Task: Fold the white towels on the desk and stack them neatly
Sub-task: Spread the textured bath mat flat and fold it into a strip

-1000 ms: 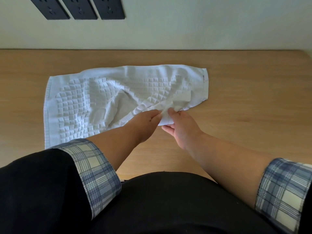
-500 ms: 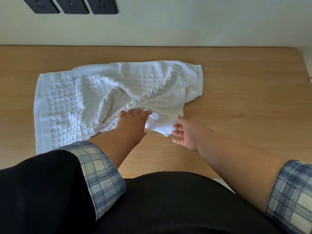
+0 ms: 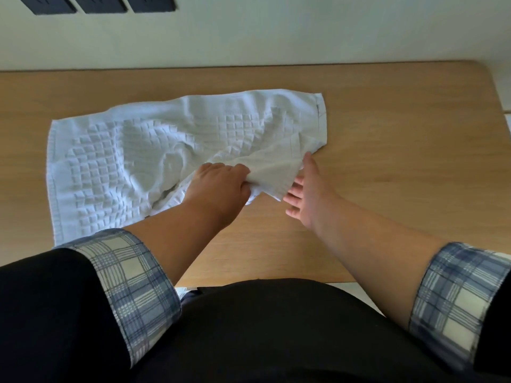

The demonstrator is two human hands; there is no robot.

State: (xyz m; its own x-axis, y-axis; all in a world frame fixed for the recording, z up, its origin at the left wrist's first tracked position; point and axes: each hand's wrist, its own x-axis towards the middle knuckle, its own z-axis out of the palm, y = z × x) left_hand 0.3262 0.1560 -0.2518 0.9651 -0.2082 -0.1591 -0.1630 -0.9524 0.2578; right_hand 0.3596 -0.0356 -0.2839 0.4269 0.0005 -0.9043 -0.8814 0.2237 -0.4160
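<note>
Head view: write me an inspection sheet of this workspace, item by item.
Surface: light wooden desk, with the towel lying on its left and middle part.
Job's things: one white waffle-textured towel, spread out and rumpled, its near right corner lifted and pulled inward; no folded stack seen.
Clutter: nothing seen.
Grips: left hand curled round the lifted towel corner; right hand open, fingers spread beside that corner, contact unclear.
Cables: nothing seen.
Surroundings: pale wall behind the desk, with three dark wall sockets at upper left.
</note>
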